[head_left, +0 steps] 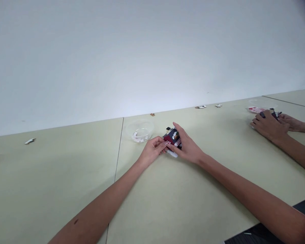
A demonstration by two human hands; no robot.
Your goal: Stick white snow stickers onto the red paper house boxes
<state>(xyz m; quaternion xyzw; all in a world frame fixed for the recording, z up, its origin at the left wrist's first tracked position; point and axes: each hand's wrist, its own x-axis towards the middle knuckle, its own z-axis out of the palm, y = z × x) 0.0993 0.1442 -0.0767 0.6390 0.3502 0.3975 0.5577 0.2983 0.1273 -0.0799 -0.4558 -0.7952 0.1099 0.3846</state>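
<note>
Between my two hands sits a small model house (169, 136) with dark grey and dark red faces, a white base edge and little decorations. My left hand (154, 149) pinches at its near left side, thumb and fingertips together by the red face; whether a tiny part is between them is too small to see. Around the right side curls my right hand (189, 144), thumb at the front and forefinger raised behind, gripping the model. A clear plastic bowl (140, 131) holding several small white and pinkish pieces stands just beyond my left hand.
Small flat scraps lie along the wall: a brown one (152, 114), white ones (200, 107) and another (218, 105). A white scrap (29, 141) lies far left. At the right, another person's hands (271, 125) hold a similar model beside a container of red-and-white pieces (256, 109).
</note>
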